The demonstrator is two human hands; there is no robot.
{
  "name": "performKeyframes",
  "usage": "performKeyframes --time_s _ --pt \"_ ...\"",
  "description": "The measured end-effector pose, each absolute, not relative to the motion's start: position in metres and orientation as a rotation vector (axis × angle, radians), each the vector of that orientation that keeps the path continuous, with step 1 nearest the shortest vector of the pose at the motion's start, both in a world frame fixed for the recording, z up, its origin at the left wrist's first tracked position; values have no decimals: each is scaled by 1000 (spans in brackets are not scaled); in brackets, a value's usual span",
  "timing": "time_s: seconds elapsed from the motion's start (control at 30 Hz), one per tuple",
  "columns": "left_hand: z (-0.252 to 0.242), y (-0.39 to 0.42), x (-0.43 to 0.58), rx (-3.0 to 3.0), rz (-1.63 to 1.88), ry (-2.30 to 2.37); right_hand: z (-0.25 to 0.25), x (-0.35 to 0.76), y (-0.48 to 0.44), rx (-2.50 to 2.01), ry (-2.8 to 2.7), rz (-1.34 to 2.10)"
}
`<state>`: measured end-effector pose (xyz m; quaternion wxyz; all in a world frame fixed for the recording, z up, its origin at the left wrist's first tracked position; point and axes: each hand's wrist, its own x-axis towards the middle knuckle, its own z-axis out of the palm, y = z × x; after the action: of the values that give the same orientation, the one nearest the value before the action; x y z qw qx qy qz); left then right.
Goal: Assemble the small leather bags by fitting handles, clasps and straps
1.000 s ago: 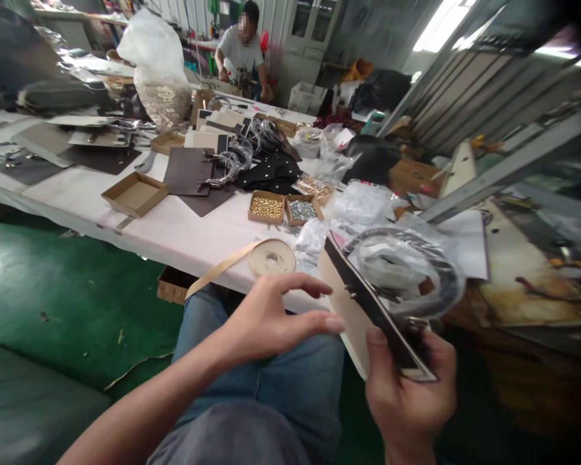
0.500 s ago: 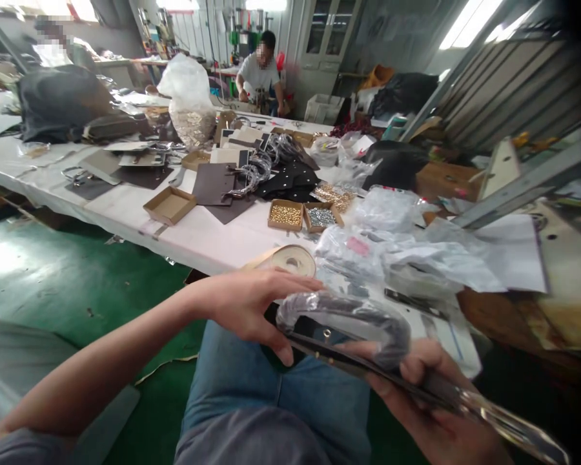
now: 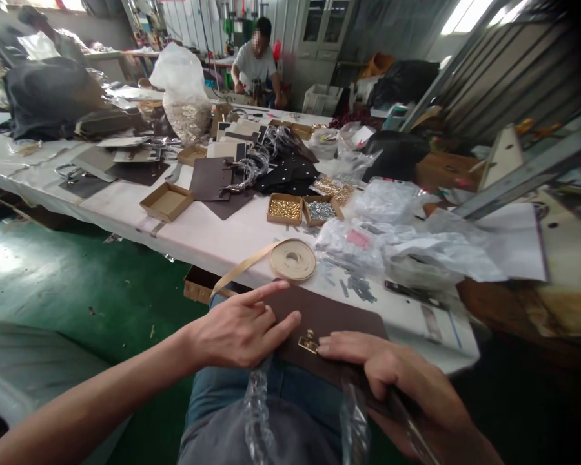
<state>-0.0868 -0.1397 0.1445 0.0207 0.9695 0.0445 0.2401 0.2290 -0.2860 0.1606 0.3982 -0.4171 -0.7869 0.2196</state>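
Observation:
A dark brown leather panel [image 3: 339, 316] with a small gold clasp [image 3: 308, 342] lies flat at the near edge of the table and over my lap. My left hand [image 3: 237, 326] rests on its left end, fingers stretched out flat. My right hand [image 3: 392, 374] lies on its right side with fingertips next to the clasp, thumb seemingly under the panel's edge. A handle wrapped in clear plastic [image 3: 256, 413] hangs from the panel down over my jeans.
A roll of tan tape [image 3: 293, 260] sits just beyond the panel. Small boxes of gold [image 3: 283, 208] and silver rivets [image 3: 320, 210], an empty cardboard tray [image 3: 166, 201], leather pieces and plastic bags [image 3: 416, 252] cover the white table [image 3: 140, 223]. A person [image 3: 257, 58] works at the far end.
The panel, held upright and then tilted in my right hand, now lies flat with its handle hanging toward me. Both hands came down onto it.

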Motion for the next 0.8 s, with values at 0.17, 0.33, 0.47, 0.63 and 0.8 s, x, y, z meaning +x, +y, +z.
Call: performKeyframes --time_s 0.17,0.33,0.47,0.63,0.8 --pt "142 -147 -91 2979 914 -12 160 227 -281 -940 -2058 647" --pt "133 -149 -89 2783 967 -27 162 226 -279 -936 -1812 782" --pt "128 -152 -85 2793 901 -27 177 234 -276 -1088 -1955 993" --pt "126 -156 -84 2905 879 18 188 250 -262 -1018 -2135 1149" --pt "126 -158 -89 2972 919 61 185 252 -247 -983 -2193 1004"
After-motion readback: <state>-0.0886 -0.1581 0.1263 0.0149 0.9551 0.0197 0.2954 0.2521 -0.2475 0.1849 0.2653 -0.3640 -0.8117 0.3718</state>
